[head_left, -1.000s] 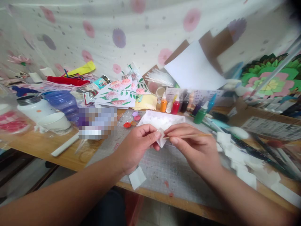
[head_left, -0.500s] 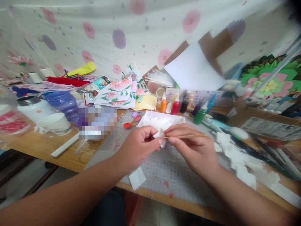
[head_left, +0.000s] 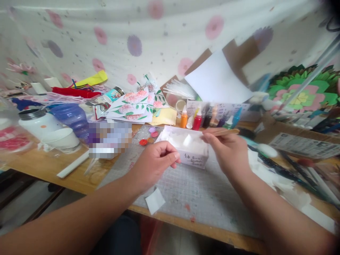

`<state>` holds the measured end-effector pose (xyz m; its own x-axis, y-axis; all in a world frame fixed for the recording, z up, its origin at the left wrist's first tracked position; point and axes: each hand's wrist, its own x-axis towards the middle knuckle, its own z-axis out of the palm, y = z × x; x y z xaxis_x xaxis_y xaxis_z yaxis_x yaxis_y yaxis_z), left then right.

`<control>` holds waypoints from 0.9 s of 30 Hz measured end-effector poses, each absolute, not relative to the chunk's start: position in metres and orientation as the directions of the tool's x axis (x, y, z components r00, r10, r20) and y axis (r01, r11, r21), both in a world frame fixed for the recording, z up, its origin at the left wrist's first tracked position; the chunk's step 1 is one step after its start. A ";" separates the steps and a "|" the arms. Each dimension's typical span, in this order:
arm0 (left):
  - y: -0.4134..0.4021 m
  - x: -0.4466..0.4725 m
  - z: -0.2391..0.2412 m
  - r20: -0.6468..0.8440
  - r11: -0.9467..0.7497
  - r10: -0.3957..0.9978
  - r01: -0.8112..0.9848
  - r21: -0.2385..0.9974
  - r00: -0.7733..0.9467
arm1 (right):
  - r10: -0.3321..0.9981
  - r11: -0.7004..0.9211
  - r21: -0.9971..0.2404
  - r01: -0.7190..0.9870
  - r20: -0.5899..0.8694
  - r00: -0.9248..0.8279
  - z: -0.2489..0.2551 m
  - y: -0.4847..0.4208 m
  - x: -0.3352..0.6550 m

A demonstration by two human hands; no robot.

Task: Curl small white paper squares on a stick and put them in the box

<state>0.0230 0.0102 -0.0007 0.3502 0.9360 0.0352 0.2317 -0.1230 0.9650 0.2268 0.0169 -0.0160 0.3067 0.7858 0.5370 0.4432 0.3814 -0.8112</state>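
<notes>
In my right hand (head_left: 225, 145) is a thin wooden stick (head_left: 228, 132), gripped between thumb and fingers, its flat end pointing right. That hand is by the right rim of a small white box (head_left: 195, 159) with handwriting on its front. Loose white paper pieces (head_left: 170, 136) fill the box, and one small folded white piece (head_left: 187, 140) shows over them. My left hand (head_left: 162, 157) is just in front of the box's left side, fingers curled in and thumb against them. Nothing shows in it. Below it, a white paper square (head_left: 155, 201) lies on the grey cutting mat (head_left: 183, 191).
Paint bottles (head_left: 197, 119) stand behind the box. White paper pieces (head_left: 276, 180) and brushes (head_left: 289, 166) lie to the right, before a cardboard box (head_left: 302, 138). To the left are a white cup (head_left: 61, 140) and a white tube (head_left: 73, 163). Flower pictures (head_left: 130, 104) lie at the back.
My hands have parted, the right moving up and right with the stick. The white paper piece has left my fingers, and a small folded piece now shows at the box.
</notes>
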 end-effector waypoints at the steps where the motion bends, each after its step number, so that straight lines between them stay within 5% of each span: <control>1: 0.010 0.023 -0.001 0.038 -0.126 0.940 0.240 0.963 0.339 | 0.780 0.414 -0.814 0.407 0.548 0.302 -0.017 0.017 0.226; 6: 0.011 0.021 -0.004 0.105 -0.156 0.970 0.230 0.961 0.220 | 0.722 0.666 -0.741 0.086 0.669 0.180 -0.022 0.014 0.221; 14: 0.012 0.025 -0.004 0.136 -0.203 0.929 0.165 0.965 0.344 | 0.767 0.641 -0.767 -0.030 0.641 0.003 -0.021 0.005 0.215; 18: 0.013 0.024 -0.004 0.078 -0.173 0.942 0.274 0.946 0.328 | 0.771 0.627 -0.777 0.054 0.629 0.097 -0.022 0.008 0.217; 23: 0.015 0.022 -0.008 0.034 -0.094 0.950 0.178 0.979 0.312 | 0.809 0.466 -0.847 0.256 0.525 0.264 -0.025 0.021 0.228; 27: 0.013 0.024 -0.007 -0.062 0.060 0.943 0.015 0.998 0.328 | 0.739 0.462 -0.716 0.524 0.637 0.218 -0.021 0.023 0.232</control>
<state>0.0237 0.0133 -0.0075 0.3283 0.9425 -0.0619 0.0150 0.0603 0.9981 0.2318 0.0225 -0.0208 0.2183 0.7395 0.6368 0.5237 0.4618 -0.7159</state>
